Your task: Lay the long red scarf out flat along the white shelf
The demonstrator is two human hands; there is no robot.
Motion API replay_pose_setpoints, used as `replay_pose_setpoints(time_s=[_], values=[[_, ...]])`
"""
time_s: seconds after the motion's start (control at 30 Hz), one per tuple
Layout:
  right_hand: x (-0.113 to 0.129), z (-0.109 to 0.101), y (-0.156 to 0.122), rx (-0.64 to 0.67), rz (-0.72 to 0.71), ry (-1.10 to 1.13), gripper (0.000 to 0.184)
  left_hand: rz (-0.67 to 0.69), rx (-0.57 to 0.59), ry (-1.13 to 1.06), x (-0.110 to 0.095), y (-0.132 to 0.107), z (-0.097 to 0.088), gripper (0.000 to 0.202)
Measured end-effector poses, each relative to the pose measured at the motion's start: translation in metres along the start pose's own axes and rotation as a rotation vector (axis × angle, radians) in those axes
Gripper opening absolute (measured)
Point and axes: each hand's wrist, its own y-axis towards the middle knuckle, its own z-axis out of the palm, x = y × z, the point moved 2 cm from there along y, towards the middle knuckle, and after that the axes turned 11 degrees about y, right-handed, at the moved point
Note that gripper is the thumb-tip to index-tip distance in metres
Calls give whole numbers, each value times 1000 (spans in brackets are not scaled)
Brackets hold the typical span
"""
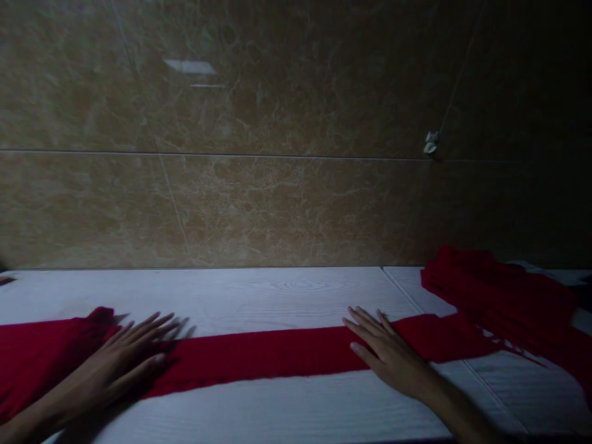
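Observation:
A long red strip of cloth (263,356) lies stretched flat across the white wood-grain surface (259,407). My left hand (123,361) is over its left end, fingers extended and apart, beside a wider piece of red cloth (37,354); whether the palm presses down I cannot tell. On the right part of the strip rests my right hand (388,351), palm down with the fingers spread. Past that hand the strip runs slightly rumpled toward a heap of red fabric (499,296). Neither hand grips anything.
A brown marble-patterned tiled wall (287,203) rises behind the surface. A small white fitting (431,142) is on the wall at the right. Seams cross the white surface near the right. The far right is dark.

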Motion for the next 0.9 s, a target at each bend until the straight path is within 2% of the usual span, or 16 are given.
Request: replay_pose_setpoints(time_s=[0.07, 0.17, 0.3, 0.5, 0.6, 0.8, 0.9], values=[[15, 2, 1, -28, -83, 48, 49, 118, 82, -47, -11, 1, -9, 54], [36, 12, 6, -29, -165, 76, 46, 215, 141, -112, -27, -2, -17, 42], [49, 29, 13, -14, -233, 83, 45, 254, 66, -152, -35, -12, -12, 30], [44, 39, 15, -82, -389, 92, 31, 320, 6, -94, -28, -29, 7, 23], [42, 39, 13, -111, -449, 95, 31, 313, 0, -103, -24, -35, 14, 27], [37, 41, 13, -124, -457, 55, 27, 234, 23, -174, -22, -42, 32, 32], [24, 45, 10, -153, -498, 14, 30, 138, 70, -269, -23, -51, 26, 30]])
